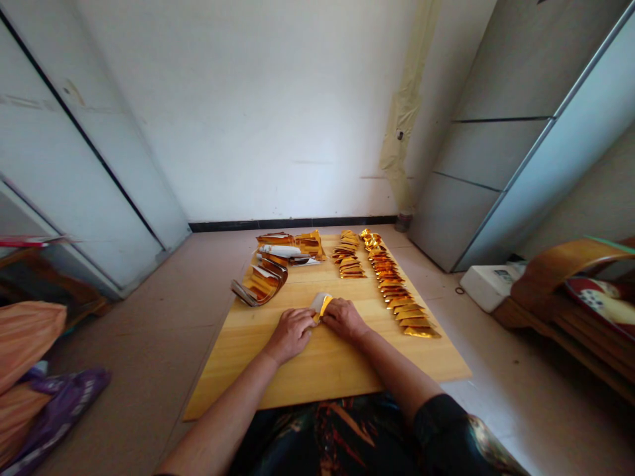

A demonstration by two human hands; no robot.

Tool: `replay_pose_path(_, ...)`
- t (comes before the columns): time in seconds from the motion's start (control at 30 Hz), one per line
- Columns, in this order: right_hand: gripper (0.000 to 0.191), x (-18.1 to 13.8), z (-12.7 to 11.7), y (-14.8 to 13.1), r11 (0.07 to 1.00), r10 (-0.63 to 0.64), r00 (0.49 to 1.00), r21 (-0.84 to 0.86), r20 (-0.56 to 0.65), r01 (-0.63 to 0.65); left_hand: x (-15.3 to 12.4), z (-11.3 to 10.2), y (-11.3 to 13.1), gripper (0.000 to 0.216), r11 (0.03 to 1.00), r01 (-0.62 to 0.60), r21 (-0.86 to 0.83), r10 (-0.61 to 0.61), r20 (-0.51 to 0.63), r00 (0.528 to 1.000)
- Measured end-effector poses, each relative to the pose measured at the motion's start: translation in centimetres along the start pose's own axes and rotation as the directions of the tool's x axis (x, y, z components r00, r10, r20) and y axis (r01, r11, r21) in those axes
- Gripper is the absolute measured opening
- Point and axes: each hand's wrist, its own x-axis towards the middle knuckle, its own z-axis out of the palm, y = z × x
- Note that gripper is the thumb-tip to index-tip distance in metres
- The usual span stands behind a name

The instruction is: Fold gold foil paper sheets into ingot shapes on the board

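Observation:
A small sheet of gold foil paper (322, 302), pale on one face and shiny gold along a folded strip, lies on the wooden board (268, 360). My left hand (292, 332) grips its left edge with curled fingers. From the right, my right hand (344, 318) closes over the gold side, its fingertips close to those of the left. Part of the sheet is hidden under both hands. Beyond my left hand rests a curled stack of gold foil sheets (262, 283). To the right runs a long row of folded gold foil pieces (397, 287).
More loose foil sheets (292, 248) lie at the board's far left, and a shorter row of folded pieces (348, 253) stands at the far middle. A white wall rises behind. A grey refrigerator (491, 152) and a wooden seat (575, 317) are right; bags (54, 410) lie left.

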Motion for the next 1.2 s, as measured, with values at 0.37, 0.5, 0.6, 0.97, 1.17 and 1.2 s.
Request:
replay_pose_path(0.37,0.015,0.6,0.4,-1.1,0.984,0.165,0.986,-0.073,0.013,-0.163,-0.1,-0.5,0.0,0.03,1.0,-0.012,-0.004,0.012,0.03,0.999)
replay_pose_path(0.5,0.015,0.7,0.3,-1.3,0.982,0.176,0.984,-0.073,0.034,-0.173,-0.3,-0.6,0.1,0.038,1.0,-0.019,0.006,0.018,0.041,0.999)
replay_pose_path(0.6,0.015,0.9,0.1,-1.3,0.98,0.186,0.981,-0.078,0.062,-0.181,-0.3,-0.5,-0.1,0.04,0.999,-0.04,0.018,0.039,0.051,0.998)
replay_pose_path(0.97,0.02,1.6,-0.3,-1.2,0.971,0.206,0.966,-0.16,0.157,-0.181,-0.4,-0.6,-0.1,0.042,0.997,-0.059,0.055,0.054,0.08,0.995)
replay_pose_path(1.17,0.023,1.8,-0.6,-1.3,0.966,0.213,0.96,-0.186,0.181,-0.179,-0.4,-0.5,-0.1,0.039,0.997,-0.06,0.057,0.056,0.072,0.996)
replay_pose_path(1.2,0.023,1.8,-0.6,-1.4,0.965,0.217,0.959,-0.19,0.182,-0.182,-0.5,-0.5,-0.1,0.039,0.996,-0.062,0.057,0.057,0.072,0.996)
